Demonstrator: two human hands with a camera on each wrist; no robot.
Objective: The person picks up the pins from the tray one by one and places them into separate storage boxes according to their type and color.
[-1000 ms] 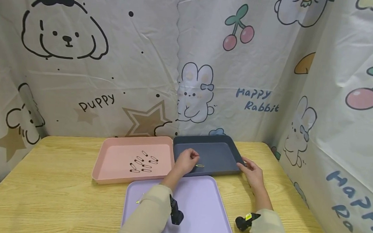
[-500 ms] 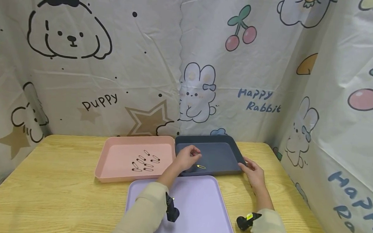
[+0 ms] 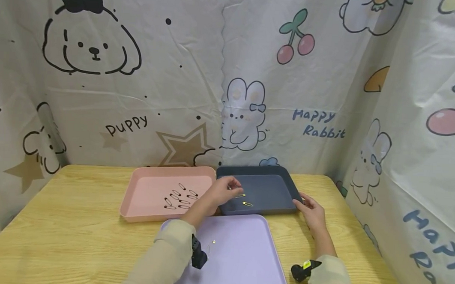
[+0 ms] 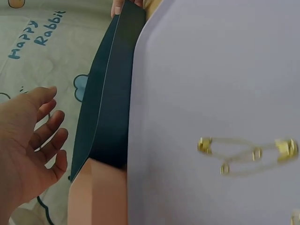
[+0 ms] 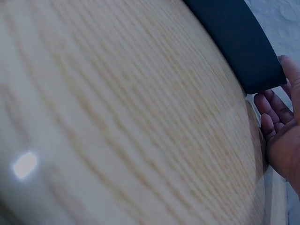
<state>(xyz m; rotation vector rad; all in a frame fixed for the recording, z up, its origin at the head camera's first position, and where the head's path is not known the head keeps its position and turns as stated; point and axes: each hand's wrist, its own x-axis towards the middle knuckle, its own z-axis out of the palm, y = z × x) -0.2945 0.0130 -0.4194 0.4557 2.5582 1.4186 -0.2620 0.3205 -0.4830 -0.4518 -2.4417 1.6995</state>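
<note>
My left hand point(image 3: 224, 191) hovers over the left part of the dark blue tray point(image 3: 273, 189), its fingers loosely curled with nothing seen between them in the left wrist view. Just below its fingertips lies one gold safety pin point(image 3: 240, 196), and a second gold pin point(image 3: 248, 204) lies nearer the front wall. My right hand point(image 3: 311, 213) grips that tray's right front corner, thumb at the rim and other fingers around the outside. More gold safety pins point(image 4: 248, 154) lie on the lavender tray point(image 3: 244, 254), partly hidden by my left forearm in the head view.
A pink tray point(image 3: 143, 193) beside the dark blue one holds several black-ended safety pins point(image 3: 181, 196). All three trays stand close together on the wooden table point(image 3: 73, 219). A printed cloth point(image 3: 191, 93) hangs behind and along the sides.
My left hand has drawn slightly left over the dark blue tray, and a second gold safety pin now shows there beside the first. My right hand keeps its grip on the corner.
</note>
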